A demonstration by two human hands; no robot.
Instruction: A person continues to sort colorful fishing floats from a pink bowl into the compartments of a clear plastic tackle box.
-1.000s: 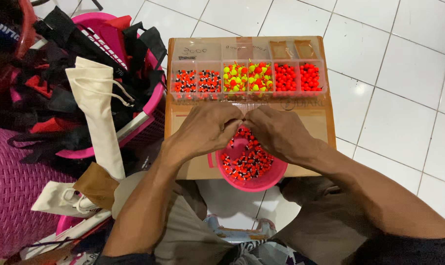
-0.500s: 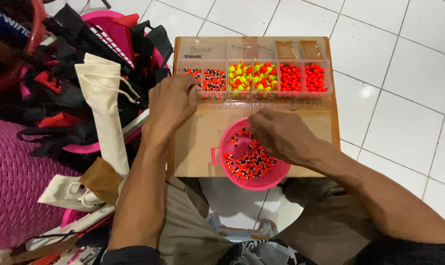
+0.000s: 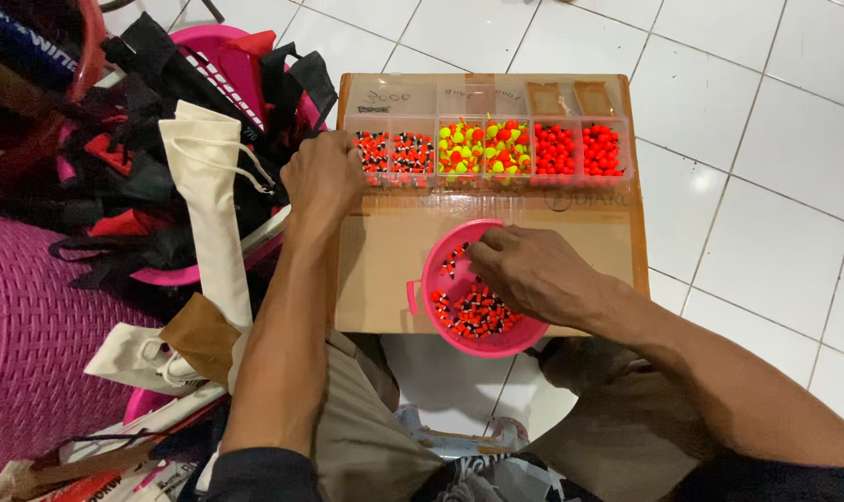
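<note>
My left hand [image 3: 324, 177] rests knuckles up at the left end of the clear compartment box [image 3: 617, 177], its fingers curled down over the first compartment of orange-and-black beads [image 3: 394, 151]; whether they pinch anything there I cannot tell, since the fingertips are hidden beneath the hand. My right hand [image 3: 533, 270] lies over the upper right of the pink bowl [image 3: 431, 279], fingers bent and drawn together with the tips down among the small orange, black and white beads [image 3: 473, 311] in it; I cannot see whether a bead is caught between them. The bowl stands on the near edge of a flat brown cardboard box [image 3: 385, 256] that serves me as a work surface, and the bowl overhangs that edge slightly toward my lap. The compartment box lies across the far part of the cardboard, well apart from the bowl, and runs left to right: two cells of orange-and-black beads, two of mixed yellow and red beads [image 3: 482, 147], then two of plain red beads [image 3: 578, 149]. The cardboard sits on a white tiled floor [image 3: 747, 232]. To my left a pink basket [image 3: 245, 70] holds a heap of black and red straps, with a cream drawstring pouch [image 3: 212, 195] draped over its rim.
</note>
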